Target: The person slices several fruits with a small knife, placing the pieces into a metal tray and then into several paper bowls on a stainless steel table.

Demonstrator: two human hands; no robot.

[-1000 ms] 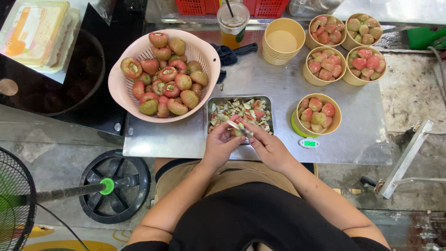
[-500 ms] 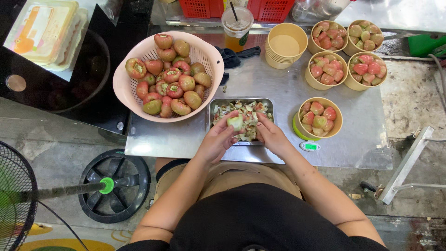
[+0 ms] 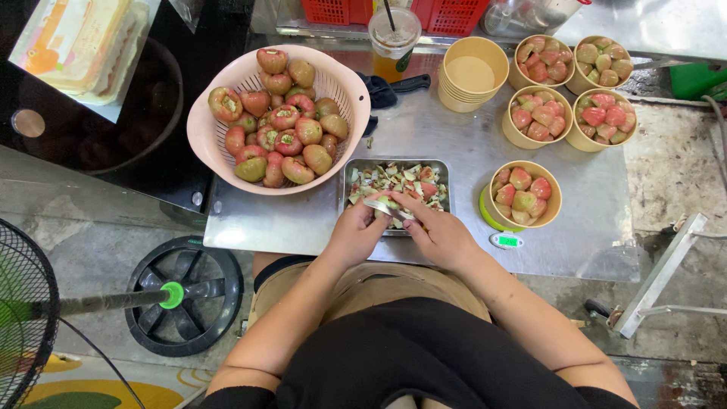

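- A steel bench (image 3: pixel 469 151) is carrying everything; a pink colander (image 3: pixel 219 155) of whole red-green fruits is sitting at its left edge.
- Tan paper bowls (image 3: pixel 530 198) of cut fruit are clustering toward the far right corner.
- A metal tray (image 3: pixel 443 173) of trimmings is lying at the near edge.
- The left hand (image 3: pixel 356 235) is curling closed around a pale fruit piece (image 3: pixel 382 206); the right hand (image 3: pixel 439 235) is pinching something against it, though what is unclear.
- With fingers crowding so tightly, a slip would likely nick a fingertip or drop the piece off the near edge.

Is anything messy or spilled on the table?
Nothing looks spilled. The fruit scraps stay inside the metal tray, the whole fruits sit in the pink colander, and the cut pieces are in yellow cups.
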